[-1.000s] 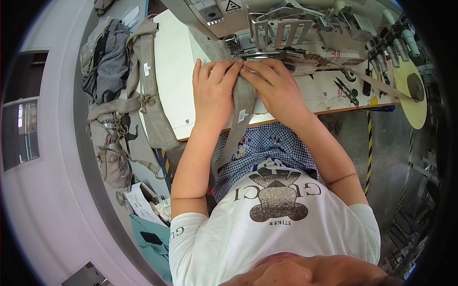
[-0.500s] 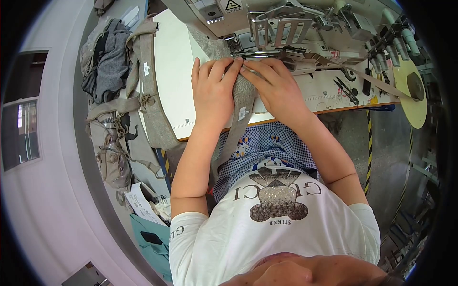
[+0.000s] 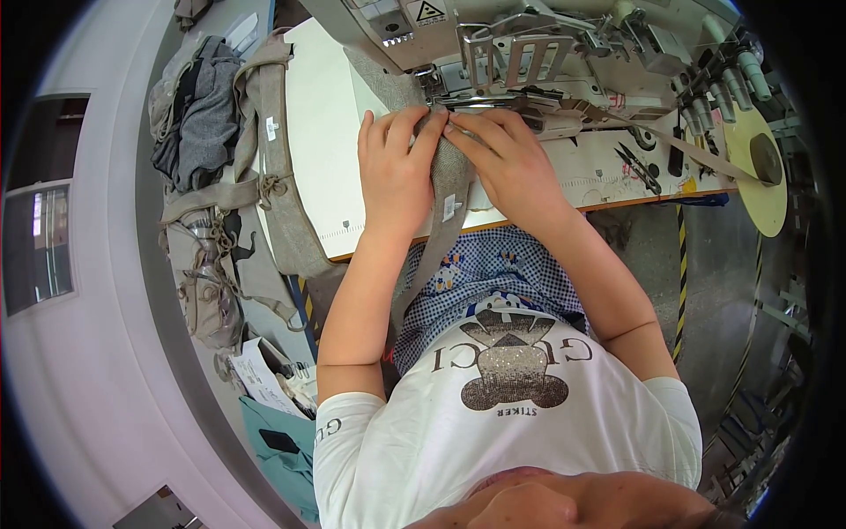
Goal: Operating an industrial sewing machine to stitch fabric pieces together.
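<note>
A grey-beige woven fabric strip (image 3: 450,172) with a small white label runs from under the sewing machine (image 3: 429,81) head, between my hands and down over the table edge onto my lap. My left hand (image 3: 398,167) lies on its left side, with thumb and forefinger closed on the cloth just in front of the presser foot. From the right, my right hand (image 3: 518,169) pinches the same cloth, and its fingertips nearly meet the left ones. The fingertips partly hide the fabric edge. A beige tape (image 3: 696,152) leads from the right toward the machine's metal guide.
Scissors (image 3: 639,167) lie on the table's right, near a yellow tape reel (image 3: 760,176). On the left, a folded beige fabric piece (image 3: 286,194) lies along the white tabletop (image 3: 319,132), beside a dark grey garment heap (image 3: 207,115). A teal cloth (image 3: 278,441) bears a black phone-like object.
The fabric strip and its label have shifted very slightly up and right. Both hands keep nearly the same place and hold.
</note>
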Motion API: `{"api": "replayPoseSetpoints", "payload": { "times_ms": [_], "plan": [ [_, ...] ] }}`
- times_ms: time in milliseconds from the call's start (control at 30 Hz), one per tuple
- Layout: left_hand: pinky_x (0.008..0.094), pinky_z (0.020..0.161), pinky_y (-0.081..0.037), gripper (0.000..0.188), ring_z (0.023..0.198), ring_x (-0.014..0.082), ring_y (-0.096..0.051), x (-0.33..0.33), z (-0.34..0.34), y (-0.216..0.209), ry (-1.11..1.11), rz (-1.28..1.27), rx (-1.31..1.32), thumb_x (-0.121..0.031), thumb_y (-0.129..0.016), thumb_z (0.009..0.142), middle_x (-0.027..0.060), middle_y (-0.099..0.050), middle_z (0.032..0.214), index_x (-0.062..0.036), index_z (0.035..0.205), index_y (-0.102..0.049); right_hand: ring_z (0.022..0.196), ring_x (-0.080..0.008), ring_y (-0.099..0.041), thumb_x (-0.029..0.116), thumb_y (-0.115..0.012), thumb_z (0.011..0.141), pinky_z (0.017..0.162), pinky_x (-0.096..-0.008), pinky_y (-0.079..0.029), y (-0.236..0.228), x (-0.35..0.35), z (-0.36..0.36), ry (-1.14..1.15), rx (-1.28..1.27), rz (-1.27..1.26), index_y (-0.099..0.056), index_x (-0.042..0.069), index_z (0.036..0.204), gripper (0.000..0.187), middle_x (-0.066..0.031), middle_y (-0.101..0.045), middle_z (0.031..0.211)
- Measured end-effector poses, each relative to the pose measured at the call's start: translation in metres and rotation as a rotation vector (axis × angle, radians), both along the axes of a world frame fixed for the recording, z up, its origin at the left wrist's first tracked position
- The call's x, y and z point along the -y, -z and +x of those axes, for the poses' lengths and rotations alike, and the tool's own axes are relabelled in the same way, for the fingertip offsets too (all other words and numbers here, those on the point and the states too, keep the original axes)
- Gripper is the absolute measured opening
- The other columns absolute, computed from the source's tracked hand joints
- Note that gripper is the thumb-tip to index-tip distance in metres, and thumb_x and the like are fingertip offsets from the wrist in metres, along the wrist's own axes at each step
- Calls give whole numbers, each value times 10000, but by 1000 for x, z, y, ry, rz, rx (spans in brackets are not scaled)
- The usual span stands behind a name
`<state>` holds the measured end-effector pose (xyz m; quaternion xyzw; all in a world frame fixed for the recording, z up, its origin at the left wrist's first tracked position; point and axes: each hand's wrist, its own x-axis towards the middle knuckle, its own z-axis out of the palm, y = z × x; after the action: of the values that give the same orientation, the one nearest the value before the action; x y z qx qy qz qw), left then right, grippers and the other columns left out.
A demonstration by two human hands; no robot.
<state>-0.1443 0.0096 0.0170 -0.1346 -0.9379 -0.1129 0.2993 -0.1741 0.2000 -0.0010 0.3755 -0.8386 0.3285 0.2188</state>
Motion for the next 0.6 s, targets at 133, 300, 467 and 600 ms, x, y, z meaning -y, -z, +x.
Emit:
{"api": "replayPoseSetpoints", "payload": {
  "times_ms": [133, 300, 467, 600],
  "plan": [
    [556, 1206, -402, 374, 1126, 238, -643, 6, -2, 7, 50, 18, -56, -29, -692, 865, -7, -691, 1221, -146, 1216, -755, 1188, -327, -606, -3, -694, 820, 1018, -438, -554, 0, 0, 0, -1, -1, -4, -713, 77, 1339, 525, -64, -659, 1390],
    [537, 1206, -398, 337, 1113, 225, -650, 6, -2, 3, 63, 8, -44, -37, -689, 869, -28, -712, 1209, -143, 1182, -758, 1187, -326, -607, -4, -693, 823, 1018, -437, -555, 0, 0, 0, 0, -5, -8, -719, 73, 1329, 513, -65, -662, 1390],
    [538, 1219, -382, 342, 1115, 225, -652, 5, 0, -2, 49, 3, -8, -32, -680, 870, -28, -718, 1212, -138, 1188, -753, 1183, -326, -609, -5, -691, 824, 1016, -436, -555, -1, 0, 0, 0, 2, -8, -723, 68, 1320, 502, -68, -667, 1386],
    [543, 1221, -379, 359, 1116, 229, -652, 4, 0, -5, 53, 9, 9, -26, -675, 867, -26, -719, 1215, -137, 1200, -749, 1181, -326, -610, -6, -690, 821, 1016, -434, -554, -1, 0, 0, -6, 3, -15, -722, 65, 1319, 504, -68, -670, 1387]
  ]
}}
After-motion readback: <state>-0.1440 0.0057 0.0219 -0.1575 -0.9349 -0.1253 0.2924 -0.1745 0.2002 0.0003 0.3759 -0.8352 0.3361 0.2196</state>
